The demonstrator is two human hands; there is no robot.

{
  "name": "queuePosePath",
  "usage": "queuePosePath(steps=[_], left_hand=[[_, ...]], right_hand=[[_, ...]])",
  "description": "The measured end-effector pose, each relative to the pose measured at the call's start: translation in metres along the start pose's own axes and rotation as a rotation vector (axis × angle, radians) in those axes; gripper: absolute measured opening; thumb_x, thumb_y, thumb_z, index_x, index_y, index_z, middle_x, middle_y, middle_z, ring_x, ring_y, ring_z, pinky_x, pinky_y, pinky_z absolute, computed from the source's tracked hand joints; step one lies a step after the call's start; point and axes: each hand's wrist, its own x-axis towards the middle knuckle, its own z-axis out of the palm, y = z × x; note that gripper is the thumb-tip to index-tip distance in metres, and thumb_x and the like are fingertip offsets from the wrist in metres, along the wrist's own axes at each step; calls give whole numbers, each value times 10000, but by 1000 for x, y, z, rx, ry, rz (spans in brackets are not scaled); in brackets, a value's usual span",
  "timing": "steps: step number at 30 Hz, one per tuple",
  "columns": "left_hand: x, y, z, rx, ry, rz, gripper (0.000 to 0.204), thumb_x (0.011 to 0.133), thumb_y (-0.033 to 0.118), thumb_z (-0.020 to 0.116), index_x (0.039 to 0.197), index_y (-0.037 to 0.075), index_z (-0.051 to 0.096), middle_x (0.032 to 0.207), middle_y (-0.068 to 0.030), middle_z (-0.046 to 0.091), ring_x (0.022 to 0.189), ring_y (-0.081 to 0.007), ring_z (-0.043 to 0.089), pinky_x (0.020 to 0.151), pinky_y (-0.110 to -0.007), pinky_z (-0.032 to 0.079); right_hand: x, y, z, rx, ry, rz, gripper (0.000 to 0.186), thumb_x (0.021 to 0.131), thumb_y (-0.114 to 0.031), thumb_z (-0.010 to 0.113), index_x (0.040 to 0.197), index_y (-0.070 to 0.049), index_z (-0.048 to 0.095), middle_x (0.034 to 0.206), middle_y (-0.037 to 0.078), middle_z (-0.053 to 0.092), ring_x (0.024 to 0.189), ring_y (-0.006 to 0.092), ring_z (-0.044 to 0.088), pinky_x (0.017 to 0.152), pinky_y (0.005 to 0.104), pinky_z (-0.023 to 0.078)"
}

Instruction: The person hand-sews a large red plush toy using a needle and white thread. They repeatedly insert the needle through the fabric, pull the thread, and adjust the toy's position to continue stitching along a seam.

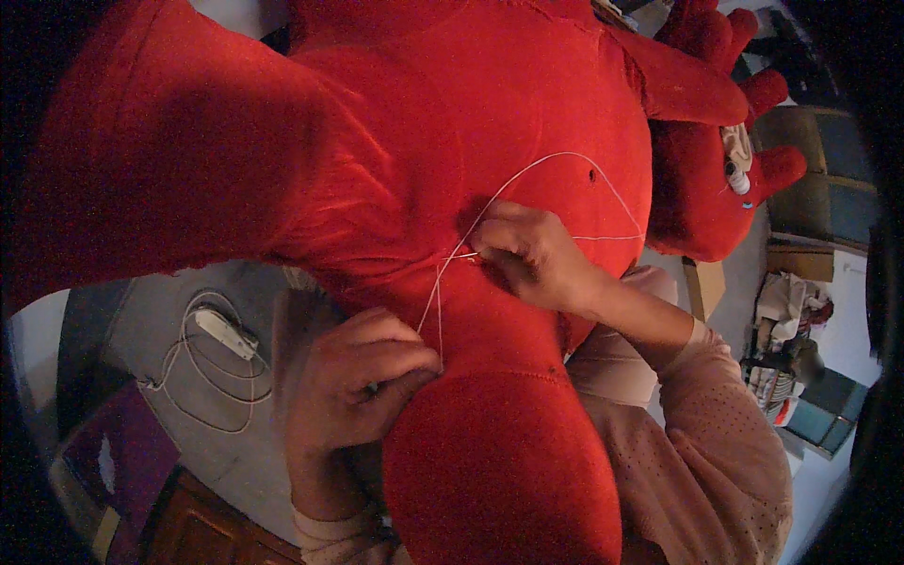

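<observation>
At far left, a white power strip (224, 332) with its coiled cable lies on the grey floor (155, 315). Next, my left hand (363, 377), thumb and forefinger pressed together, pinches the white thread (565, 153) just beside a rounded red limb (499, 461). At centre, the needle (466, 254) lies against the red plush body (452, 104), its long axis running nearly left to right; which end is the point I cannot tell. It sits above and to the right of my left hand. My right hand (537, 254) is the nearer, its fingertips closed on the needle's right end. The thread arcs over the body beyond, doubling back toward my right wrist. At far right, a red plush head (706, 198).
</observation>
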Motion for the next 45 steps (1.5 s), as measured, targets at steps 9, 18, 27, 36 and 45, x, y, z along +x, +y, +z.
queuePosePath(steps=[9, 18, 27, 36, 45], left_hand=[[-2, -1, -1, 15, 1, -9, 125, 712, 22, 707, 826, 42, 660, 755, -73, 618, 672, -233, 592, 600, -325, 463], [-1, 2, -2, 33, -10, -31, 135, 703, 16, 705, 828, 40, 660, 753, -72, 614, 683, -232, 593, 607, -328, 466], [-2, 1, -2, 21, -9, -28, 143, 700, 14, 716, 829, 35, 659, 751, -75, 611, 679, -233, 591, 605, -326, 466], [-2, 3, -3, 38, -4, -25, 149, 703, 16, 723, 837, 35, 661, 756, -79, 615, 674, -236, 588, 597, -327, 464], [-5, 4, -1, 45, 40, -45, 158, 698, 22, 732, 840, 43, 667, 762, -81, 618, 676, -238, 594, 590, -321, 468]], right_hand=[[-1, -1, 1, 45, 38, -6, 147, 719, 118, 584, 761, -3, 512, 752, 118, 484, 721, 294, 512, 616, 365, 421], [1, 7, 7, 104, 13, -6, 187, 657, 154, 554, 735, 1, 478, 721, 112, 464, 687, 272, 493, 604, 356, 409], [2, 13, 6, 126, 30, -59, 207, 631, 167, 542, 722, 7, 449, 711, 105, 455, 679, 272, 479, 597, 359, 397], [22, 14, 23, 140, 18, -154, 216, 579, 103, 558, 681, -43, 434, 657, 108, 438, 678, 325, 475, 573, 418, 392], [31, -6, 2, 15, -107, -120, 202, 620, 122, 572, 734, -20, 484, 705, 109, 493, 731, 326, 525, 596, 405, 420]])
